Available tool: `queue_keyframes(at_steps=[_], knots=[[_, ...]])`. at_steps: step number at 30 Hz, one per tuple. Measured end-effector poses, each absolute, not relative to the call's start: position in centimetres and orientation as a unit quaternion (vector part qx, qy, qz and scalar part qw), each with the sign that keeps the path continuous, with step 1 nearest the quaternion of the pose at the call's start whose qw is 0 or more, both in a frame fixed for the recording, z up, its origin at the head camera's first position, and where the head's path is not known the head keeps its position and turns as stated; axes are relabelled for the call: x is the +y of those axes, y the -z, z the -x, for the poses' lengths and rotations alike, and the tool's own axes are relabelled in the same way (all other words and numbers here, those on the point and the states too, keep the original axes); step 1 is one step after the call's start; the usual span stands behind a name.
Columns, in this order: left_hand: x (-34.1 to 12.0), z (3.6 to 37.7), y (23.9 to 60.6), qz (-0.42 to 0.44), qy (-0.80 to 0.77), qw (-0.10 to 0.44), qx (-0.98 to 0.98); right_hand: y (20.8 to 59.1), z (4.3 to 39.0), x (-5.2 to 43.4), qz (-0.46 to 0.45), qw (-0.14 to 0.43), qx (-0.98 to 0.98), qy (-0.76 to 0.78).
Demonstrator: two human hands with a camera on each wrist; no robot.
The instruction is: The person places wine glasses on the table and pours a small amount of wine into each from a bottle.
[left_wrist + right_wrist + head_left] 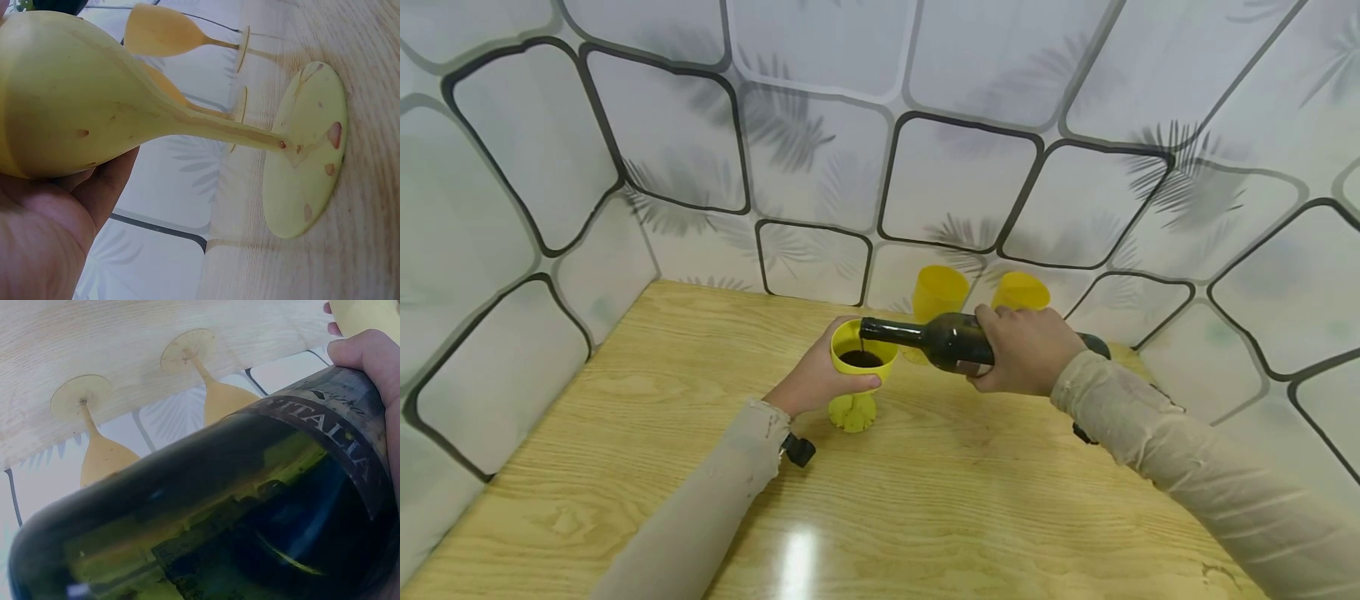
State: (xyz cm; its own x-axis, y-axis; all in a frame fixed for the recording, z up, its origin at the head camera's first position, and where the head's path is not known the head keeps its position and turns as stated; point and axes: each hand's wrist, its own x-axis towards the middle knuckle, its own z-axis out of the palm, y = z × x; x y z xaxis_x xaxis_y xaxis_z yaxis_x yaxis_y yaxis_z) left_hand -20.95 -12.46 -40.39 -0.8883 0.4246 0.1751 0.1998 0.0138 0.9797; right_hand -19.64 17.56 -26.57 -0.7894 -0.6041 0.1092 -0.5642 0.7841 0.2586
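My left hand (pixel 816 375) holds a yellow wine glass (pixel 75 94) around its bowl, thumb toward the front. The glass's foot (pixel 306 150), marked with reddish-brown drops, appears to stand on the table. Dark liquid (pixel 861 358) lies in the bowl. A dark green wine bottle (pixel 951 340) is tipped nearly level, its mouth over the glass's rim. From it a thin dark stream falls into the glass. My right hand (pixel 1030 348) grips the bottle around its body. In the right wrist view, the label (pixel 331 425) shows part of the lettering "ITALIA".
Two more yellow wine glasses stand behind the bottle near the wall, one at left (pixel 940 287) and one at right (pixel 1021 290), partly hidden by bottle and hand. The pale wooden table (pixel 925 500) meets a patterned wall (pixel 812 167) at the back and sides.
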Motion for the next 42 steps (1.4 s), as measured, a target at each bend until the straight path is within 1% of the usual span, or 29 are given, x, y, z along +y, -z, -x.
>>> queue_keyframes(at_steps=[7, 42], knots=[[-12.45, 20.92, 40.29, -0.219, -0.668, 0.089, 0.706, 26.55, 19.62, 17.60, -0.311, 0.094, -0.940, 0.108], [-12.44, 20.88, 40.36, -0.217, -0.657, 0.080, 0.717, 26.57, 19.48, 17.50, -0.306, 0.088, -0.941, 0.114]])
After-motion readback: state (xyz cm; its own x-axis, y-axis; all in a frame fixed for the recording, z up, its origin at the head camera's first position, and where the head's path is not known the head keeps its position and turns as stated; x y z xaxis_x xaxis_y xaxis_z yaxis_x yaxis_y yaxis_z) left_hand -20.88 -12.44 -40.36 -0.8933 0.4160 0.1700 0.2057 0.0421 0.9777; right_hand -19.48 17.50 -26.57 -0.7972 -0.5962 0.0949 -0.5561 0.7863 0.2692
